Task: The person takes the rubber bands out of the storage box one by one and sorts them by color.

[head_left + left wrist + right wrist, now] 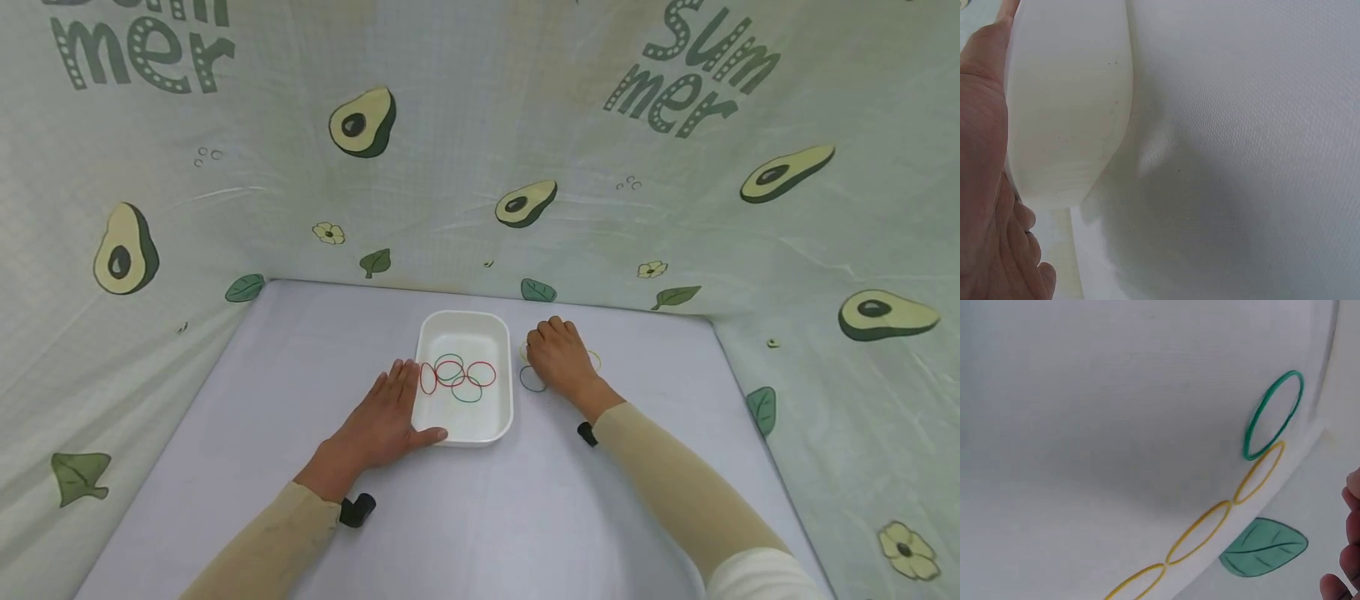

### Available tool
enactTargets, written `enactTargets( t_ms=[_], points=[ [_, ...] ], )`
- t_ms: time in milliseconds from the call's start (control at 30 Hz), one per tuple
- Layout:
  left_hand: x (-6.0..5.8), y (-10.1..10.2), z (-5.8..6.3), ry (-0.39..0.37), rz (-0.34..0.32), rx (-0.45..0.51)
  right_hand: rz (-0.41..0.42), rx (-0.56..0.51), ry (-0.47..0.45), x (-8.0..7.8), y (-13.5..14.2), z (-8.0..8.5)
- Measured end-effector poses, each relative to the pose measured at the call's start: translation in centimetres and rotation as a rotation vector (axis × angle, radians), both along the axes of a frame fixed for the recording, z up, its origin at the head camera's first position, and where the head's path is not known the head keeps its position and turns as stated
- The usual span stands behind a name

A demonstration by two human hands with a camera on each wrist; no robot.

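A shallow white tray (480, 423) stands on the table with several red rubber bands (494, 374) and green rubber bands (467, 402) lying in it. Against its left side rests my left hand (382, 421), fingers straight and thumb along the near rim. In the left wrist view that palm lies along the tray's outer wall (1072, 112). To the right of the tray, my right hand (561, 357) hovers over loose bands, its fingers loosely bent. In the right wrist view a green band (1249, 434) and several yellow bands (1192, 529) lie in a row, apart from the fingertips (1352, 528).
A white cloth covers the table (300, 350). Behind it and at both sides hangs a sheet (435, 233) printed with avocados, leaves and flowers. Each wrist wears a small black camera, one by the left sleeve (277, 542).
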State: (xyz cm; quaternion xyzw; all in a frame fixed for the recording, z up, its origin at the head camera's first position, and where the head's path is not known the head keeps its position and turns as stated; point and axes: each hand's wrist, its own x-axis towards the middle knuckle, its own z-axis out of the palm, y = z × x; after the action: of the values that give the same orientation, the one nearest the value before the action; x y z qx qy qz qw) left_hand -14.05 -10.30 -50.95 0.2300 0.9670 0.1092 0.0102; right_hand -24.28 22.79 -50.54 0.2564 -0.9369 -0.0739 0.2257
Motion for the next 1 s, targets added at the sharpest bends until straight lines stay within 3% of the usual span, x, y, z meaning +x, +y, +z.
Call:
enactTargets(
  t_ms=[367, 567, 833, 1000],
  points=[
    [-0.1, 0.1, -0.1, -0.020, 0.010, -0.001, 0.043, -0.023, 0.006, -0.3, -4.2, 1.9],
    [-0.2, 0.2, 0.0, -0.031, 0.014, -0.004, 0.080, 0.016, -0.040, 0.0, -6.7, 2.4],
    [-0.2, 0.1, 0.2, -0.034, 0.011, -0.007, 0.247, 0.108, -0.056, 1.2, -9.3, 1.5],
    [-0.3, 0.0, 0.2, -0.045, 0.010, -0.007, 0.337, 0.139, -0.117, 1.5, -10.0, 0.8]
  ],
)
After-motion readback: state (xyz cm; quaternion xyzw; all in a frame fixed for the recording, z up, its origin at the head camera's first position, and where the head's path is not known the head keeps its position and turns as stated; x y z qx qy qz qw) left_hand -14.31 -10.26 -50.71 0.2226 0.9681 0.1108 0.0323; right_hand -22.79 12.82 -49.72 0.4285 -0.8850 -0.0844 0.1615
